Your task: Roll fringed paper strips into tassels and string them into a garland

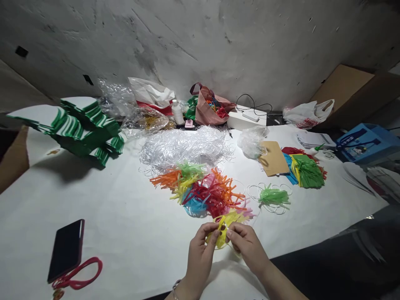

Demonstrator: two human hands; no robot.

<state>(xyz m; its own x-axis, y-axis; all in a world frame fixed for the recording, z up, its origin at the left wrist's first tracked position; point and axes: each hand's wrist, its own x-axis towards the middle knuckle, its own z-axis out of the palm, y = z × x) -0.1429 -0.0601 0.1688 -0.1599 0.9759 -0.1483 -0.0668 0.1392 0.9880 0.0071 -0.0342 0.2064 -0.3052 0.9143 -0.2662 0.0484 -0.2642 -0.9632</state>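
Between my two hands, at the near edge of the table, is a yellow tissue-paper tassel (pixel 222 236). My left hand (pixel 203 243) pinches its left side between thumb and fingers. On the other side, my right hand (pixel 246 246) is closed on the tassel with thumb and forefinger. Just beyond lies a pile of coloured paper tassels (pixel 209 191) in orange, red, blue, green and pink. To the right, a light green tassel (pixel 274 195) rests with thin white string looped around it.
A heap of white string (pixel 184 146) lies behind the tassels. Left are stacked green-edged paper shapes (pixel 84 129) and a phone (pixel 66 250) with a red strap. A brown card (pixel 273 158), folded fringed paper (pixel 308 171), a white bottle (pixel 177 112) and a pink bag (pixel 206 108) stand further back.
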